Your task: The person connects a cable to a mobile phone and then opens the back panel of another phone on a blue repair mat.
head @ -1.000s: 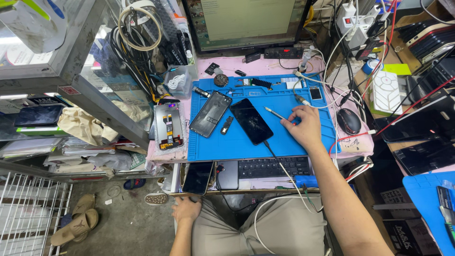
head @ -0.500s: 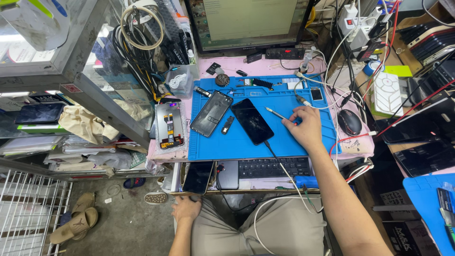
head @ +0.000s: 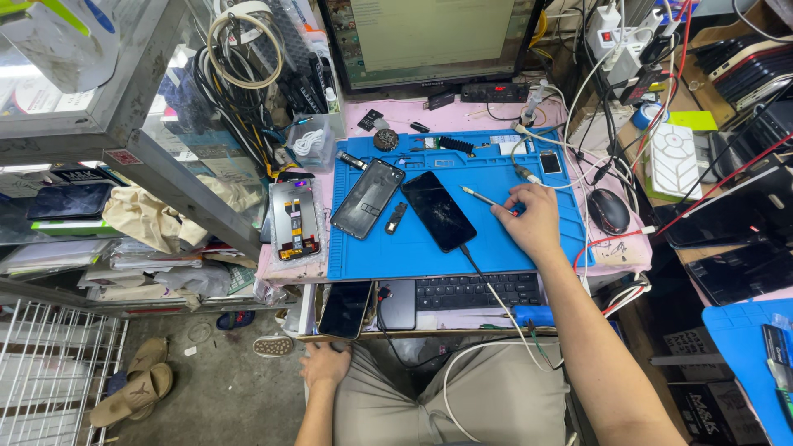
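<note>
Head view showed the right hand (head: 535,221) resting on the blue mat (head: 388,256), fingers closed round a thin tool (head: 487,199) whose tip pointed left toward the dark cracked phone (head: 439,211); that phone lay mid-mat with a cable (head: 479,272) at its lower end; a second phone (head: 368,198) lay just left of it; the left hand (head: 325,366) sat loosely curled on the knee, holding nothing, below a third phone (head: 345,309) at the desk edge; a mouse (head: 609,211) lay right of the mat.
</note>
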